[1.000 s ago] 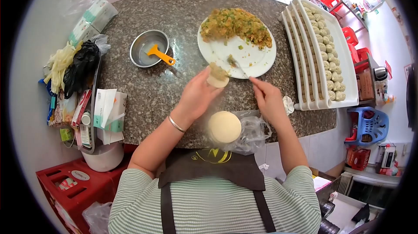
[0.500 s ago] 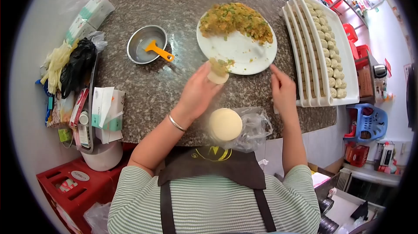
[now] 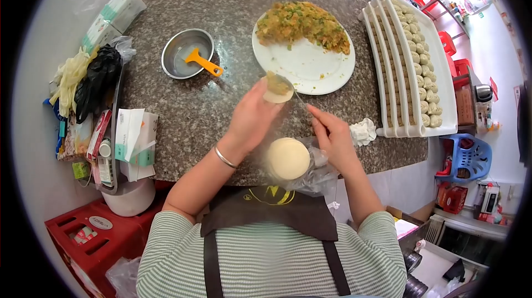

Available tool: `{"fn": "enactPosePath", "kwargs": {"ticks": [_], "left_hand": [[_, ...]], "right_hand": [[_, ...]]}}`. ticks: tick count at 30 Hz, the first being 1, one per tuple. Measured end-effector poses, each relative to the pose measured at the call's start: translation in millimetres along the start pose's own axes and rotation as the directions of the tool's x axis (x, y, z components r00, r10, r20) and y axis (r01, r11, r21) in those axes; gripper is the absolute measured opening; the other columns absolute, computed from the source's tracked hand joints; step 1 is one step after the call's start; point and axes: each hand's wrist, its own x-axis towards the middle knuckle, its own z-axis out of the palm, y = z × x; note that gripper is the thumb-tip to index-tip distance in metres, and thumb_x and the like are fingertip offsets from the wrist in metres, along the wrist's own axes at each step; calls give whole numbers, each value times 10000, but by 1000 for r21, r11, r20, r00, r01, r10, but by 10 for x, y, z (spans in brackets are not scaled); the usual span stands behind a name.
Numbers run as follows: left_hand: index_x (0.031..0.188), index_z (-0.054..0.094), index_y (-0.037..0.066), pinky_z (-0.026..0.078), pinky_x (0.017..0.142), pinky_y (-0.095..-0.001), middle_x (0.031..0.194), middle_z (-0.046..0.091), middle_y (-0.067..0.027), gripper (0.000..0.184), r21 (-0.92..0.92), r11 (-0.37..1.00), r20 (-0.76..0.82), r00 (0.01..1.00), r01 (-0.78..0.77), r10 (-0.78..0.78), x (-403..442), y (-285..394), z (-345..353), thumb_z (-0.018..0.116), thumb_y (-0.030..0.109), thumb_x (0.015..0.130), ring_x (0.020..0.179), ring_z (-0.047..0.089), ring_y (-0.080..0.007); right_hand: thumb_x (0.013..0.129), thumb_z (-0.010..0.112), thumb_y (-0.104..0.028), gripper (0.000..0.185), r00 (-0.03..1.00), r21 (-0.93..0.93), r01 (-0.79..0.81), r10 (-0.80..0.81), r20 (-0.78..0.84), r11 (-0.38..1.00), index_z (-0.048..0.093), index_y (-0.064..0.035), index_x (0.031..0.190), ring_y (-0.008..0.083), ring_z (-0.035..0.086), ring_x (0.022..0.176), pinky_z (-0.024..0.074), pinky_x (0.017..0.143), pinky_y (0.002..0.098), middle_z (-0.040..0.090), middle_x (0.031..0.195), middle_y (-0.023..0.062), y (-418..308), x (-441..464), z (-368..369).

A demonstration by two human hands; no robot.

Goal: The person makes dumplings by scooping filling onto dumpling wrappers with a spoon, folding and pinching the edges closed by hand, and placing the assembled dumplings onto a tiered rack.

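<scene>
My left hand (image 3: 252,114) holds a round dough wrapper (image 3: 278,94) with some orange-green filling on it. Pinched in my right hand (image 3: 331,138) is the thin handle of a metal spoon (image 3: 297,97), whose bowl lies against the filling in the wrapper. Beyond both hands is a white plate (image 3: 310,73) with a mound of chopped filling (image 3: 302,23) on its far side. Close to my body, a round stack of dough wrappers (image 3: 288,158) rests by a clear plastic bag (image 3: 318,173), just left of my right forearm.
A metal bowl (image 3: 176,47) with an orange-handled scraper (image 3: 204,62) stands left of the plate. White trays (image 3: 443,76) of folded dumplings (image 3: 424,76) are on the right. Crumpled tissue (image 3: 363,131) lies near my right hand. Tissue packs and bags line the left edge.
My right hand went right, away from the plate, then came back left and nearer to me, bringing the spoon to the wrapper. My left hand has kept hold of the wrapper.
</scene>
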Motion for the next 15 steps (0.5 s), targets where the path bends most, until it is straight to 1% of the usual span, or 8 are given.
{"fn": "enactPosePath", "kwargs": {"ticks": [1,2,8,10,11,12,14,15], "left_hand": [[1366,407,-25,344,1134,-407,1382,494,-138,436,-16,1000,1,1000,-1,1,3,0,5,393,274,1049,1311,459,-248],[1348,417,-30,367,1109,-388,1355,503,-135,402,-32,999,1,1000,-4,4,1,-5,7,392,237,1049,1290,475,-237],[1363,416,-23,377,1103,-380,1358,503,-134,412,16,1000,-12,1000,-4,4,-8,24,-69,404,241,1047,1268,499,-231],[1361,422,-20,388,1095,-373,1350,509,-131,408,18,1000,-23,1000,-9,10,-24,19,-12,409,236,1045,1256,508,-230],[1360,429,-17,399,1087,-365,1342,515,-129,404,22,1000,-31,999,-9,10,-32,5,12,415,232,1042,1244,517,-229],[1360,429,-17,399,1087,-365,1342,515,-129,404,22,1000,-28,1000,-5,6,-29,-25,-2,415,232,1042,1244,517,-229],[1350,449,-4,410,1076,-368,1320,532,-120,390,305,948,-34,993,-94,109,-31,-100,-68,415,234,1043,1231,523,-227],[1350,449,-4,410,1076,-368,1320,532,-120,390,307,947,-36,993,-93,109,-47,-109,-95,415,234,1043,1231,523,-227]], "right_hand": [[910,572,-12,335,1000,32,26,-25,-10,999,627,-32,1240,198,548,625,459,619,303,589,758,123,29,34,-17],[910,572,-12,335,1000,28,24,-24,-9,999,627,-32,1240,198,548,625,459,619,303,589,758,123,44,60,-21],[912,572,-10,334,992,-15,31,-29,119,999,632,-34,1240,165,522,621,440,603,292,599,764,108,-9,36,-155],[912,576,-10,336,998,55,-46,49,-38,997,630,-30,1243,132,511,630,428,597,276,601,763,88,72,-5,-137],[917,572,-6,335,998,37,-31,34,-57,999,630,-28,1246,93,495,644,416,591,255,592,761,57,131,-17,-96],[917,572,-6,335,998,35,-34,36,-60,999,630,-28,1246,93,495,644,416,591,255,592,761,57,112,-51,-78],[940,556,-23,317,990,168,-127,116,75,978,634,-34,1248,70,489,647,415,591,234,578,761,21,39,-136,-5],[962,536,-40,312,983,277,-185,172,71,943,633,-45,1258,63,475,625,401,580,215,549,751,-11,-3,-156,15]]}}
